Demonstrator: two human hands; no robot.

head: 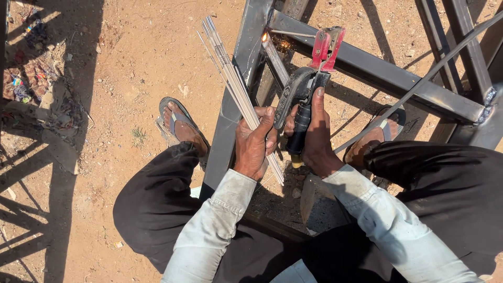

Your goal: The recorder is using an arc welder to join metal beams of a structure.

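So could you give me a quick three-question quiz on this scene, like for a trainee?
1. True or false: the left hand holds a bundle of rods.
2. What does the right hand grip? A) hammer B) electrode holder C) brush
3. Where do sparks show: at the frame joint or on the ground?

Key: 1 true; 2 B; 3 at the frame joint.

Single head view, looking steeply down, close over hands and knees

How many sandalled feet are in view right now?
2: left foot on the dirt left of the steel frame; right foot right of it, partly behind a cable.
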